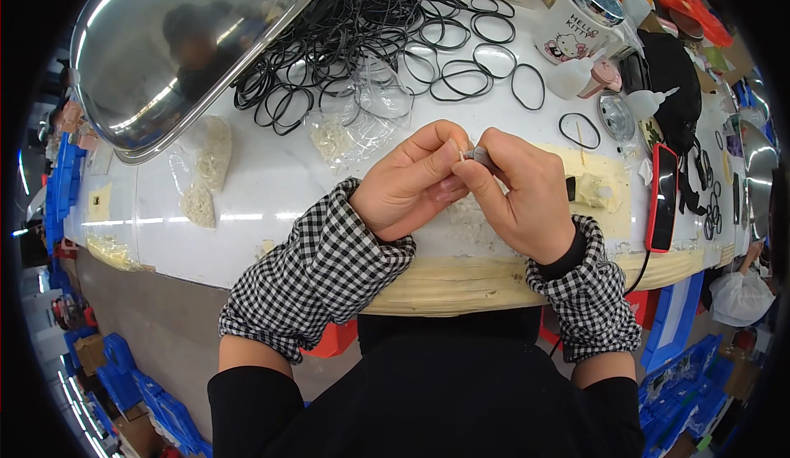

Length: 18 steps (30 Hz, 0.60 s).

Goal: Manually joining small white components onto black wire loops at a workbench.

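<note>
My left hand and my right hand meet above the near part of the white table, fingertips touching. Thumb and forefinger of the right pinch a small grey piece, mostly covered by the fingers. A tiny whitish bit shows where the two thumbs come together; its kind is too small to tell. My left fingers are closed in a pinch at that spot, and what lies in them is hidden. Behind the hands is a clear plastic bag of small pale pieces.
Black rubber rings lie heaped at the back, several spread singly. A large shiny metal bowl stands tilted at back left, near another bag of pale pieces. To the right are a mug, squeeze bottle and red-edged phone.
</note>
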Motion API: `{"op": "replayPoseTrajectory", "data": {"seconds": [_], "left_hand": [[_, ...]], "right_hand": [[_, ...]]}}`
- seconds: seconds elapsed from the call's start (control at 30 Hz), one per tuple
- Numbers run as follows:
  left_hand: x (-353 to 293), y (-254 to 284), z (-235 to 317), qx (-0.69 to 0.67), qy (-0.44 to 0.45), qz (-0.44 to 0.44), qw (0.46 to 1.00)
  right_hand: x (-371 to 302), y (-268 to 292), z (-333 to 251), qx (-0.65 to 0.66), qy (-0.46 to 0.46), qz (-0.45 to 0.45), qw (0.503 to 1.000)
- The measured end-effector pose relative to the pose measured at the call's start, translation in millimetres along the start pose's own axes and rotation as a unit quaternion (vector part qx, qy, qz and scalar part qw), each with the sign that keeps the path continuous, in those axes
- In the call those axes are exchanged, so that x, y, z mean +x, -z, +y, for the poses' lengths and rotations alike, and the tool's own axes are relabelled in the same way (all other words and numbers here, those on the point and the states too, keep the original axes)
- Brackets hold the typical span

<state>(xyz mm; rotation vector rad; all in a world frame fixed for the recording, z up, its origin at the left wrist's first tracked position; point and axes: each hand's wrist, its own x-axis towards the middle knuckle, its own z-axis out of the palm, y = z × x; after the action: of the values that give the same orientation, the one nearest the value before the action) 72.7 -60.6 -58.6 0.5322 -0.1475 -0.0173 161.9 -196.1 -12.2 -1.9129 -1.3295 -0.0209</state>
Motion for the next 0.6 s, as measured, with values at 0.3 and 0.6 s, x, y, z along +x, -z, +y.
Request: {"op": "replayPoseTrajectory", "data": {"seconds": [0.3,0.6], "left_hand": [[0,-1,0,0.001,0.001,0.01,1.0],[1,4,13,0.004,-0.045,0.154,0.987]], "right_hand": [[1,4,-4,-0.003,0.004,-0.016,1.0],[6,18,8,0.066,-0.109,-0.002,0.992]]}}
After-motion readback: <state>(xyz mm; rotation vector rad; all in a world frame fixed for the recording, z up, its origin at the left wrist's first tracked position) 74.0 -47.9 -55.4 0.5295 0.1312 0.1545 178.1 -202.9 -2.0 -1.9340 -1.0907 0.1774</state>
